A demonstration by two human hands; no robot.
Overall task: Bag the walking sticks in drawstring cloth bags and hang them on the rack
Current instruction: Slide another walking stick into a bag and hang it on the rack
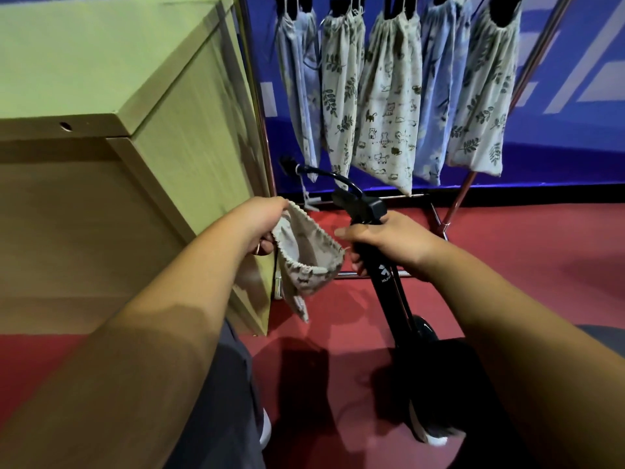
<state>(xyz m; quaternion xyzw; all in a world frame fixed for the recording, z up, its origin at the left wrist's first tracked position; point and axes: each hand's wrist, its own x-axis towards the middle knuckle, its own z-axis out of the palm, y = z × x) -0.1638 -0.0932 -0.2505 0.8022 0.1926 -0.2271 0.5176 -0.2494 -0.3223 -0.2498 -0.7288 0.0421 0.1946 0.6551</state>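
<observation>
Bag (pixel 303 257) mouth open beside stick (pixel 386 283).

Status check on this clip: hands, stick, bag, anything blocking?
Left hand pinches cloth bag, mouth open. Right hand grips walking stick, not yet bagged. Five bags hang on rack. Nothing between stick and bag.

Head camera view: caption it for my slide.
Left hand holds a patterned drawstring bag open beside the black walking stick gripped by the right hand.
</observation>
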